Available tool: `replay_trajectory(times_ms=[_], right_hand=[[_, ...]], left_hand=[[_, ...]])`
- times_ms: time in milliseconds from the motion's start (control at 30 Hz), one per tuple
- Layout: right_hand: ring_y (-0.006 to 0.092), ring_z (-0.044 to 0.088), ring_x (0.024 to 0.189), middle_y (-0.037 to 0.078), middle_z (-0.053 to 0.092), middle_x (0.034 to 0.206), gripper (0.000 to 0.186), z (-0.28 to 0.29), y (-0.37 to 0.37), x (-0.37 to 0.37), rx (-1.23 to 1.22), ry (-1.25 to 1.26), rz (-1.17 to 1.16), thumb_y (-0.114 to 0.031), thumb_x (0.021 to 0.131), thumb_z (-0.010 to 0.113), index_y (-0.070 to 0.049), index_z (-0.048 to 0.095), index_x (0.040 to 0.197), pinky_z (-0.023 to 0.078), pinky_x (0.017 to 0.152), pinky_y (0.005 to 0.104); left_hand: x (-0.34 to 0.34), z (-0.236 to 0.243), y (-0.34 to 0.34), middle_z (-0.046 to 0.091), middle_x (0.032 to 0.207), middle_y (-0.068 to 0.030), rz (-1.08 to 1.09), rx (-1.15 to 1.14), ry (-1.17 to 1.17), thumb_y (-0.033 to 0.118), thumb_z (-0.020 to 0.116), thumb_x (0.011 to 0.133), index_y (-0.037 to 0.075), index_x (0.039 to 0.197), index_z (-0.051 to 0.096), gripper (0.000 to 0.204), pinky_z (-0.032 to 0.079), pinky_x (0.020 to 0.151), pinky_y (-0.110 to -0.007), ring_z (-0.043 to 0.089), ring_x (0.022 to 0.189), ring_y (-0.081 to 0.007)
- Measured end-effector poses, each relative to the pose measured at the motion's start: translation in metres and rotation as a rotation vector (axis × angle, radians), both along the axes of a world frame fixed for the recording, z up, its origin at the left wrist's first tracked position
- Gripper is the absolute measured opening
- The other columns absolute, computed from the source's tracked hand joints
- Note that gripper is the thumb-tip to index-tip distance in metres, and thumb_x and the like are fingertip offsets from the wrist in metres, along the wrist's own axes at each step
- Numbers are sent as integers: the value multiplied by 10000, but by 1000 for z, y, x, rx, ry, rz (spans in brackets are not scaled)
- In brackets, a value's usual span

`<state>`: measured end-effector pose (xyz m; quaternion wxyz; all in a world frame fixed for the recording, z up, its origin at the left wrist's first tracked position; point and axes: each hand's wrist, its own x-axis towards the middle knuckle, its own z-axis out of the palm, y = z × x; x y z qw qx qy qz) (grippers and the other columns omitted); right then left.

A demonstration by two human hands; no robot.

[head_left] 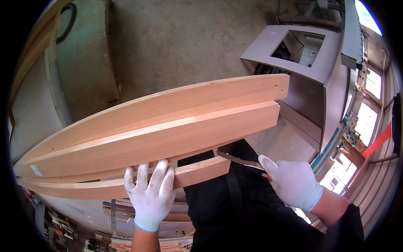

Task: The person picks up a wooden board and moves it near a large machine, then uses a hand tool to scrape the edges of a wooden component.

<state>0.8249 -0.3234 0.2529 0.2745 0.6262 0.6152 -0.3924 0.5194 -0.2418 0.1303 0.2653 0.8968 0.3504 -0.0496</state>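
Observation:
My gloved left hand [150, 189] lies over the nearest wooden strip [201, 171], its fingers bent across the top edge and gripping it. In my gloved right hand [291, 182] is a narrow, flat metal file [239, 160], pointing left. The file's tip is at the top corner of the strip's right end; whether it touches cannot be made out. Just beyond lie two wider wooden boards, the nearer board [168, 147] with a small white label, and the farther board [189, 101] with small holes near its right end. The gloves are white with pale blue cuffs.
A pale cabinet frame [294, 46] with a rectangular cutout stands on the floor at far right. A greenish panel [86, 59] is at far left. Stacked wood pieces [172, 210] lie low behind my left hand. Windows [367, 122] line the right side.

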Motion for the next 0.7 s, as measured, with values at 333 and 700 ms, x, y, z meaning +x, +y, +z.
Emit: replay_trajectory(times_ms=[333,700], right_hand=[[286,653,579,95,635,705,400,2,12,0,-109,19,-88,-284,1014,622,-85,576,1358,486,476,395],[295,668,609,99,646,723,376,0,14,-1,-119,24,-105,-289,1029,593,-78,576,1339,491,489,407]], left_hand=[[0,-1,-2,657,1252,-50,0,-3,7,128,768,624,144,1075,662,463,268,1157,-604,527,1268,-381],[-1,0,0,654,1257,-49,3,2,-13,120,769,633,139,1082,662,462,267,1156,-606,535,1268,-385]])
